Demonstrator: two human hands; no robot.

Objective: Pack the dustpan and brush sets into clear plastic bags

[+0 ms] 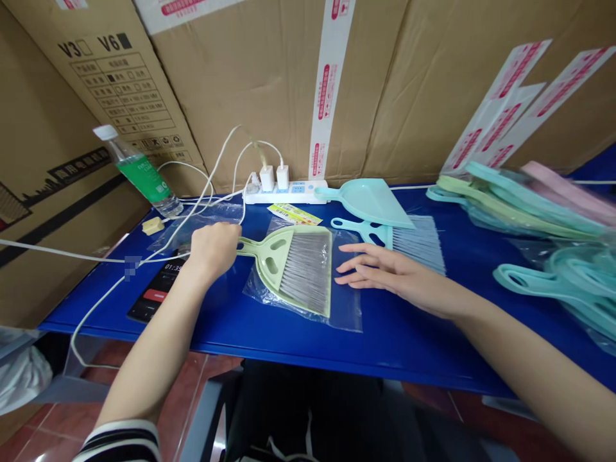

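Note:
My left hand (216,249) is closed around the handle end of a light green brush and dustpan set (272,260). The green brush, with grey bristles (308,269), lies nested over the matching dustpan, and a clear plastic bag (346,311) is spread beneath them. My right hand (375,268) hovers just right of the bristles, fingers stretched out and holding nothing. Behind it are a turquoise dustpan (373,200) and a turquoise brush (418,240) with pale blue bristles, the dustpan partly overlapping the brush.
Bagged dustpan sets (529,199) and turquoise ones (572,282) are piled at the right. A power strip (301,191) with white cables stands at the back. At left are a water bottle (144,176) and a phone (156,289). Cardboard boxes (269,83) wall the table's rear.

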